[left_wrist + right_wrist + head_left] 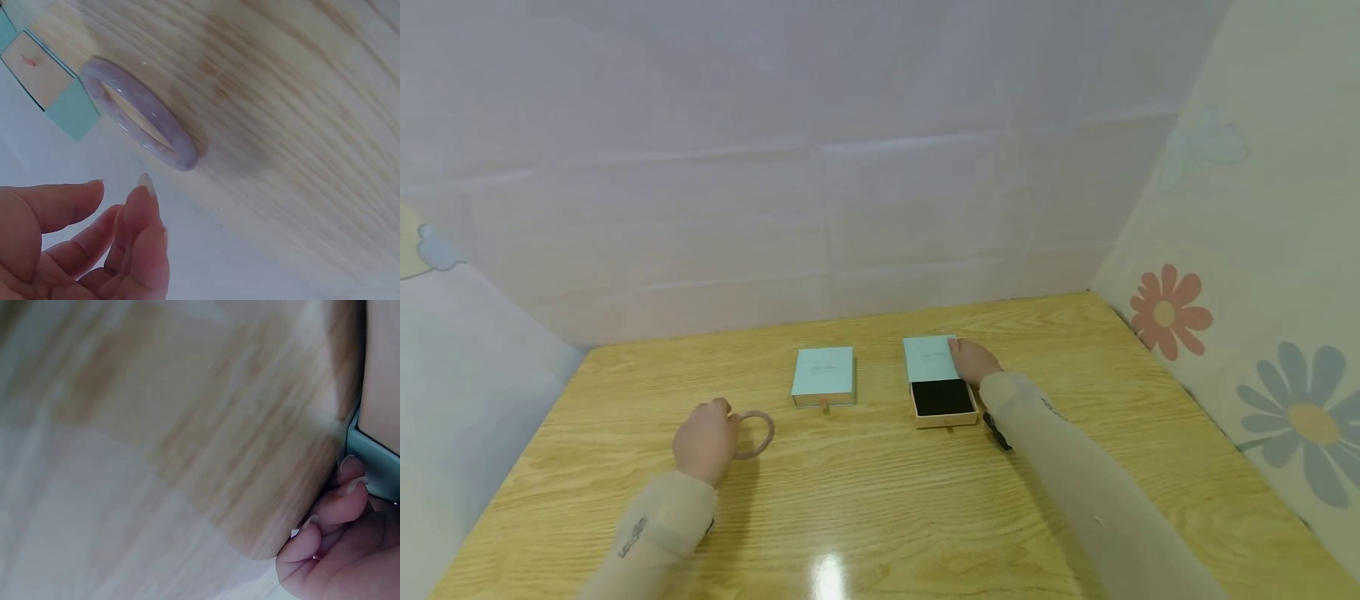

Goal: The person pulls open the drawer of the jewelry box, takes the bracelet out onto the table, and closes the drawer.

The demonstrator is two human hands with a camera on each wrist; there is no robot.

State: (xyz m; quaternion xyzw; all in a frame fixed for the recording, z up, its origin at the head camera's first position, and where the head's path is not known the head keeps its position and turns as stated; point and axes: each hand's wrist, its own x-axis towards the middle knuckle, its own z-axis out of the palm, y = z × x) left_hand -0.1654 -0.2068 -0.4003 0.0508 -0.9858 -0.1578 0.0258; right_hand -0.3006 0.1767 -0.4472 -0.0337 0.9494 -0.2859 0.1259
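Note:
A pale lilac bangle [142,112] lies on the wooden table in the left wrist view. My left hand [706,442] is just beside it, thumb and fingers apart from each other and holding nothing, with a gap to the bangle [756,435]. At the right, a light teal drawer box [927,357] has its drawer [917,412] pulled out towards me, showing a black lining [943,397]. My right hand [976,362] grips the sleeve of this box at its right side. Curled fingers [340,503] press against its teal edge in the right wrist view.
Another teal drawer box [823,373], its drawer pushed in, stands between the bangle and the gripped box. A pale wall covering [820,208] rises behind the table [850,483], and a flower-printed one [1262,292] runs along the right.

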